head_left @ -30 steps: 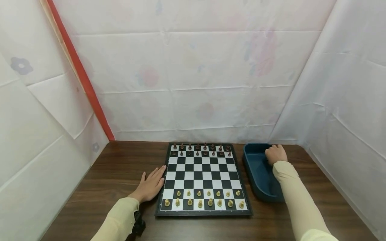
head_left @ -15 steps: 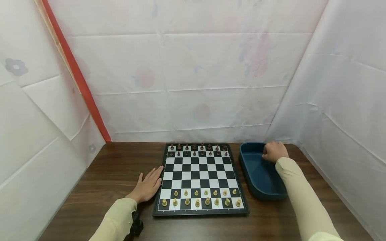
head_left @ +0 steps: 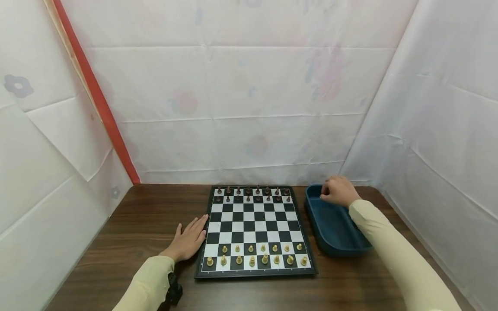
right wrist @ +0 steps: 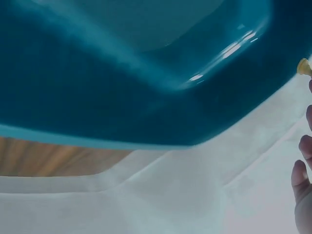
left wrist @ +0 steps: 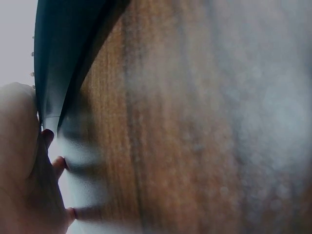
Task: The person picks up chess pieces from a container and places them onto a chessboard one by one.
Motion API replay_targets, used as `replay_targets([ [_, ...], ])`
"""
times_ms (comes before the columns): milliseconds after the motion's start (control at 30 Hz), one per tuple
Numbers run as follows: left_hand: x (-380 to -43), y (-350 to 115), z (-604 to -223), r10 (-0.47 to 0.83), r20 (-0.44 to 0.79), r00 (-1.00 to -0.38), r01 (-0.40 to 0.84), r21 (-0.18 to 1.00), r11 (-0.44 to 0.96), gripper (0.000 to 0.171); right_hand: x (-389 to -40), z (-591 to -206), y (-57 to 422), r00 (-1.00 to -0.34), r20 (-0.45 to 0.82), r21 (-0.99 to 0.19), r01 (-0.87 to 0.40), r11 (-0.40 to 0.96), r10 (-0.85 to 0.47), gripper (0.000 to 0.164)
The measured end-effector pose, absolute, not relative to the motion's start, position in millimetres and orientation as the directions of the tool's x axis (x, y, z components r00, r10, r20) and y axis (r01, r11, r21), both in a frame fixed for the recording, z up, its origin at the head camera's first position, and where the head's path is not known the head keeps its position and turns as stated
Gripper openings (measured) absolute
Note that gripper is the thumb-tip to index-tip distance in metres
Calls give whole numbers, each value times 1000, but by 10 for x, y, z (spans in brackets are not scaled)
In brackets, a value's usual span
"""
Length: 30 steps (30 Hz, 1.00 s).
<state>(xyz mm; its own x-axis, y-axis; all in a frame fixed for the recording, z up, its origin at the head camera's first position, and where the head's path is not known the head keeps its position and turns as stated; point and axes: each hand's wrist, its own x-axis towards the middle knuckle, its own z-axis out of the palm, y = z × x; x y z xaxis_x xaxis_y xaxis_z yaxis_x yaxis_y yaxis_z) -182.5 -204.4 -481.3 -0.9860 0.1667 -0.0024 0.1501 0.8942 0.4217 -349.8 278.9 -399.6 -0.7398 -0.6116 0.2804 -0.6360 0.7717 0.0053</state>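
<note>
The chessboard point(head_left: 254, 226) lies on the table with dark brown pieces point(head_left: 248, 191) in two rows at its far side. Pale yellow pieces point(head_left: 252, 261) stand in two rows at the near side. My left hand point(head_left: 186, 242) rests with straight fingers on the table, fingertips at the board's left edge. Above the far end of the blue tray point(head_left: 336, 231) is my right hand point(head_left: 339, 191), its fingers curled. In the right wrist view it pinches a yellow chess piece point(right wrist: 304, 67), whose round base shows; the rest is cut off by the frame edge.
The dark wooden table point(head_left: 155, 216) has white patterned sheets point(head_left: 249, 108) behind it and on both sides. A red strip point(head_left: 97, 95) runs along the back left corner. The blue tray stands right of the board, with a raised rim.
My right hand has risen out of the blue tray and moved left over its far end. The left hand keeps its place at the board while the whole view shifts slightly.
</note>
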Motion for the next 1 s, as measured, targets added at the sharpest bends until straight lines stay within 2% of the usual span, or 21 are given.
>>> replay_targets([
  [133,-1833,-2035,-4810,169,-3,-986,151,424,893,53,-3417,-3921,2590,-683,302,31,-691,723,-665,13],
  [533,-1856,-2043,-4803,168,3,-986,153,428,891,53,-3184,-3763,1912,-595,288,99,-761,641,-750,12],
  [667,-1846,-2054,-4799,161,6,-987,148,428,891,53,-3125,-3731,1668,-529,286,123,-807,578,-799,10],
  [1000,-1838,-2062,-4810,137,2,-991,125,419,899,53,-2893,-3703,1008,-349,239,96,-920,380,-906,9],
])
